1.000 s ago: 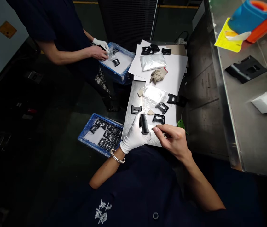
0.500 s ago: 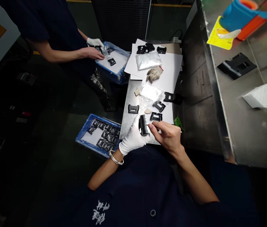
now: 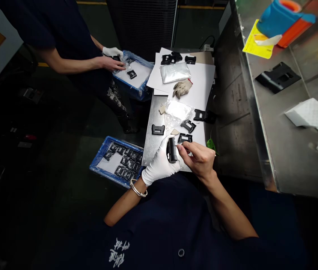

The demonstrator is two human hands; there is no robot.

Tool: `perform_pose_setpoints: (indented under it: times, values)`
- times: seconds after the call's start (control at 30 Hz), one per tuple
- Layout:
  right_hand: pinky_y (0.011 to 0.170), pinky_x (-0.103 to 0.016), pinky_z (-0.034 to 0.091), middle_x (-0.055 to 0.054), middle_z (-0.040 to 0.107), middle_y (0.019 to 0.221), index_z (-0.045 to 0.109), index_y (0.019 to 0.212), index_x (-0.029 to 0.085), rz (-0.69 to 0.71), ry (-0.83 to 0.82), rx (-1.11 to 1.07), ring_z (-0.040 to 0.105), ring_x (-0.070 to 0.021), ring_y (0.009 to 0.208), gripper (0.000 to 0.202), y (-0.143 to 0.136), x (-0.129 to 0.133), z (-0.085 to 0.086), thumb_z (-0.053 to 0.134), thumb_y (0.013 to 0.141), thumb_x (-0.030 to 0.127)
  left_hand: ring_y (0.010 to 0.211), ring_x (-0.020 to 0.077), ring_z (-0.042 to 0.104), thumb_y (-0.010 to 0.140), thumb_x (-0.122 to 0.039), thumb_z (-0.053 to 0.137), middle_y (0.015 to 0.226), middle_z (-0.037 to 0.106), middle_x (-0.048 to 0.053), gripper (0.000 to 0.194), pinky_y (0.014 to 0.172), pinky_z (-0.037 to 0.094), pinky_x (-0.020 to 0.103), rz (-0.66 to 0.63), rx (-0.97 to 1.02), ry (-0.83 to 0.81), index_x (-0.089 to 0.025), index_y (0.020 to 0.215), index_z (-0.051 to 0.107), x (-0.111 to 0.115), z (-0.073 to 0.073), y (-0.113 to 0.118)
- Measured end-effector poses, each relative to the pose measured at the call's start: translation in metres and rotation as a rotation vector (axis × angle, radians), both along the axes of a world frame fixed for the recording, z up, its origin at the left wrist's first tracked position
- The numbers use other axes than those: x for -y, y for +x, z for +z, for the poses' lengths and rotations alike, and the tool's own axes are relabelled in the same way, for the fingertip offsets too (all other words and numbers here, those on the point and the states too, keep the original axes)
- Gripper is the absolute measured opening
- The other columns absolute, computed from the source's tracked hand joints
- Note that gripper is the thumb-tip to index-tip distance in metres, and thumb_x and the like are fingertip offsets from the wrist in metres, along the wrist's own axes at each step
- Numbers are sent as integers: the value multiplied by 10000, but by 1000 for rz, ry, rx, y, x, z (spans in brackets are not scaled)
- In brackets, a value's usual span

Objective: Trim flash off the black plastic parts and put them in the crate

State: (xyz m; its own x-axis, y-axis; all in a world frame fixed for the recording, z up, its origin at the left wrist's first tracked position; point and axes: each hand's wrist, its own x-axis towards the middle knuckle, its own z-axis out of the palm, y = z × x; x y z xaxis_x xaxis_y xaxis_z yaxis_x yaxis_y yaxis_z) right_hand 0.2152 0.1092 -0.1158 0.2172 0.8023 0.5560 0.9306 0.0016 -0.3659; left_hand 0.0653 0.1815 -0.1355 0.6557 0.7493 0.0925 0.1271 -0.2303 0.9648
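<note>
My left hand (image 3: 159, 164), in a white glove, is closed around a black plastic part (image 3: 172, 150) and holds it on edge above the near end of the table. My bare right hand (image 3: 199, 157) is pinched just to the right of it. From its fingertips a thin tool shows only a fine tip, which reaches the part's right side; the rest is hidden in the fingers. Just beyond my hands lie similar black parts, one frame-shaped part (image 3: 185, 138), another tilted part (image 3: 188, 126) and a third part (image 3: 158, 129) to the left.
A blue crate (image 3: 97, 169) of wrapped black parts stands left of the table (image 3: 152, 112). A co-worker's hands (image 3: 113, 60) work over another lined crate (image 3: 142, 92). A grey glove (image 3: 183, 88) and plastic bags (image 3: 175, 72) lie farther back. A metal bench (image 3: 271, 123) stands right.
My hands stay close together at the black part, with only a slight shift of the right fingers. The whole view has shifted a little. The co-worker's hands have moved slightly at the crate.
</note>
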Motion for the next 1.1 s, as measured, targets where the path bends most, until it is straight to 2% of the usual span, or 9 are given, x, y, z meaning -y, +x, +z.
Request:
perform_pose_setpoints:
  times: [0.13,0.33,0.57,0.77,0.9,1.0,1.1]
  values:
    - [543,-266,334,11,644,582,693,756,208,-9,-11,1,532,-94,506,277,0,-1,1,639,986,353,1054,260,693,704,-141,689,1280,630,127,834,953,616,431,-43,64,-28,-189,1463,347,-1,4,0]
    - [531,-276,314,18,624,570,707,766,207,-36,-23,15,514,-92,498,289,4,-1,0,631,987,377,1090,281,688,702,-94,672,1269,632,132,812,985,600,467,-85,94,-27,-201,1449,375,2,8,2]
    - [537,-264,344,-1,693,633,730,775,196,-51,-32,-58,576,-97,529,311,9,-6,-1,621,992,390,1300,343,580,641,-55,661,1422,546,165,896,1131,508,539,-101,91,69,-184,1478,368,0,10,0]
    - [534,-262,383,-20,715,665,742,764,191,-8,0,-235,586,-105,523,337,8,-5,9,610,994,398,1283,320,580,628,-41,648,1372,571,138,908,1137,505,507,-100,73,79,-207,1478,378,-2,14,-1]
    - [531,-263,366,-16,703,641,732,726,195,15,-26,-226,571,-101,512,359,3,-5,11,606,997,394,1227,305,600,626,-42,642,1359,562,138,897,1125,511,498,-100,91,102,-205,1467,376,-2,15,-1]
    - [570,-268,363,-31,720,677,743,758,191,-71,-45,-220,607,-120,571,367,12,-12,-2,603,993,436,1071,264,641,636,-48,631,1163,609,98,857,1061,550,478,-135,97,56,-190,1448,400,-2,17,-1]
    - [610,-271,365,-46,727,732,747,829,188,-193,-217,-349,626,-152,649,397,32,-20,-41,566,990,503,1013,237,648,668,-55,637,1094,611,76,894,1009,571,445,-136,72,-6,-185,1507,354,-2,15,-2]
